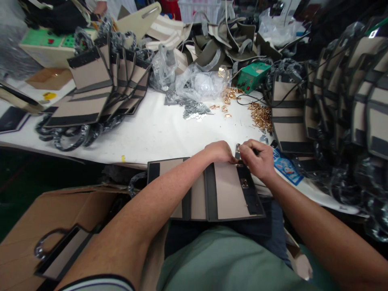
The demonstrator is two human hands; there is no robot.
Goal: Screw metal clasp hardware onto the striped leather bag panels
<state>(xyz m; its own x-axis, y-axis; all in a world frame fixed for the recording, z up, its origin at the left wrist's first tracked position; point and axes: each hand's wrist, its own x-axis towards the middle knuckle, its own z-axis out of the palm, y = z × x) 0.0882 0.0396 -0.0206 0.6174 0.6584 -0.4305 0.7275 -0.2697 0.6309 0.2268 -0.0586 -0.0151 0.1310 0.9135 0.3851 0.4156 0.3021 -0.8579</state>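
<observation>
An opened-out bag panel [230,194], beige with dark strips, lies across my lap at the table's front edge. My left hand [222,151] is closed at its far edge, fingertips on the dark strip by a metal fitting. Close beside it, my right hand [257,157] is curled in a fist around a dark-handled tool [256,152]; the tool's tip is hidden. A small metal plate [238,148] stands up between the two hands. Further down the same strip sits another metal fitting [244,183].
Stacked bag panels stand at left [91,89] and right [287,117]. Gold fittings [260,116] and thin silver plates [194,109] lie in piles on the white table [145,137]. A green box [253,76] stands behind. A cardboard box [60,214] is at lower left.
</observation>
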